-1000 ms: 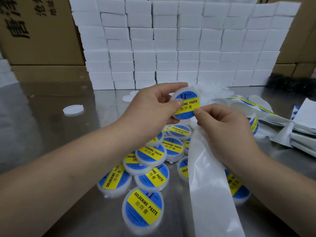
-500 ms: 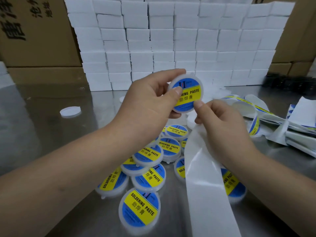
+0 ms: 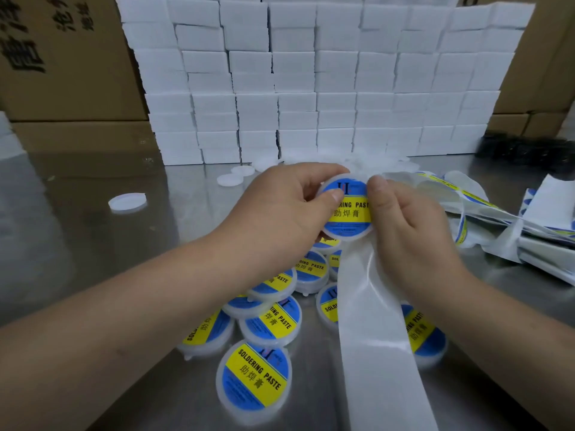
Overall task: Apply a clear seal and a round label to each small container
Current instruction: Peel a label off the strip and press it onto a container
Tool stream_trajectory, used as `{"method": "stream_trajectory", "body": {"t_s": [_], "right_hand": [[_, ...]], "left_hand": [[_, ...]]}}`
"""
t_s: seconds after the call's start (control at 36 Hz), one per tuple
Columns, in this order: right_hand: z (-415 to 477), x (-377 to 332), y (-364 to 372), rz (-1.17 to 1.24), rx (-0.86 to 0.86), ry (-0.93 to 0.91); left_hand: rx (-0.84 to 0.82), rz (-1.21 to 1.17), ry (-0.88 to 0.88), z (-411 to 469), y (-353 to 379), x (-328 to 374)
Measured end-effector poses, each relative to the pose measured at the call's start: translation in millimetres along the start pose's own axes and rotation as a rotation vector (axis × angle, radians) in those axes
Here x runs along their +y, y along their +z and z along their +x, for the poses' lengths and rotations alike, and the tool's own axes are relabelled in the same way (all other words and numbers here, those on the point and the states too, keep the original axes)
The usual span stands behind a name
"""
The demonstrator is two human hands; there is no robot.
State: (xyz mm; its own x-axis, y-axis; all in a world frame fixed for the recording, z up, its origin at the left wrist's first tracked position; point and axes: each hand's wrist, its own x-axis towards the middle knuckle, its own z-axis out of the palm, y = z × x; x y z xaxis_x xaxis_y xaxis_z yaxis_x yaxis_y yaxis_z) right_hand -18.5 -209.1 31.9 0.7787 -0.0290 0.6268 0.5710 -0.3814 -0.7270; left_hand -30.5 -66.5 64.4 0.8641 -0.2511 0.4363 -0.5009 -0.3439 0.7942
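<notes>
I am counting one held container [image 3: 346, 227], about ten labelled containers [image 3: 253, 381] heaped below on steel table [image 3: 77, 244], three loose lids [image 3: 127, 202]. Left hand [image 3: 280, 213] gripping held container, right hand [image 3: 410, 231] pinching its right rim, hands meeting. Label showing blue-yellow, SOLDERING PASTE. Backing strip [image 3: 379, 353] hanging under right hand. White boxes [image 3: 311, 82], cartons [image 3: 62, 73] standing behind.

Single head view; looks forward and down, close over the hands [image 3: 342, 219].

Left hand [image 3: 280, 213] grips a labelled container [image 3: 347, 213], right hand [image 3: 413, 231] pinches its edge, finished ones [image 3: 253, 382] piled on the steel counter [image 3: 77, 244] below.
</notes>
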Motion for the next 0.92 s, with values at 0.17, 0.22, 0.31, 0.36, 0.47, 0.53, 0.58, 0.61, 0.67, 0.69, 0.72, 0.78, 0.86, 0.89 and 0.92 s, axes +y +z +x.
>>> {"method": "stream_trajectory", "body": {"t_s": [0.17, 0.22, 0.31, 0.36, 0.47, 0.53, 0.58, 0.61, 0.67, 0.69, 0.72, 0.78, 0.86, 0.89, 0.92], "right_hand": [[2, -3, -1, -0.047, -0.002, 0.029], [1, -3, -1, -0.063, -0.007, 0.025], [-1, -1, 0, 0.003, 0.02, 0.039], [-1, 2, 1, 0.034, 0.039, 0.071], [-1, 6, 3, 0.044, 0.053, 0.085], [0, 7, 3, 0.05, 0.052, 0.058], [0, 7, 3, 0.057, 0.048, 0.007], [-1, 6, 3, 0.056, 0.042, -0.023], [-1, 4, 3, 0.085, 0.023, -0.05], [-1, 3, 3, 0.116, 0.011, -0.05], [-1, 3, 3, 0.149, -0.002, -0.051], [-2, 1, 4, 0.218, -0.035, -0.072], [-6, -3, 3, 0.261, -0.098, -0.158], [-7, -5, 3, 0.265, -0.112, -0.181], [-8, -7, 2, 0.27, -0.122, -0.198]], "left_hand": [[-0.007, 0.041, 0.014, 0, 1, -3], [-0.035, 0.037, 0.013, 0, 0, -2], [-0.022, 0.056, -0.01, 2, -3, -2], [0.018, 0.082, -0.038, 5, -8, -3], [0.054, 0.216, -0.183, 12, -20, -8], [0.024, 0.388, -0.222, 14, -24, -12], [0.004, 0.628, -0.206, 15, -25, -16], [0.005, 0.71, -0.186, 15, -24, -17], [0.013, 0.735, -0.16, 13, -20, -16], [0.011, 0.712, -0.138, 12, -19, -14], [-0.001, 0.66, -0.122, 10, -16, -12], [-0.064, 0.476, -0.107, 7, -11, -6], [-0.151, 0.217, -0.104, 3, -4, 0], [-0.16, 0.151, -0.113, 3, -3, 1], [-0.154, 0.08, -0.128, 3, -3, 1]]}}
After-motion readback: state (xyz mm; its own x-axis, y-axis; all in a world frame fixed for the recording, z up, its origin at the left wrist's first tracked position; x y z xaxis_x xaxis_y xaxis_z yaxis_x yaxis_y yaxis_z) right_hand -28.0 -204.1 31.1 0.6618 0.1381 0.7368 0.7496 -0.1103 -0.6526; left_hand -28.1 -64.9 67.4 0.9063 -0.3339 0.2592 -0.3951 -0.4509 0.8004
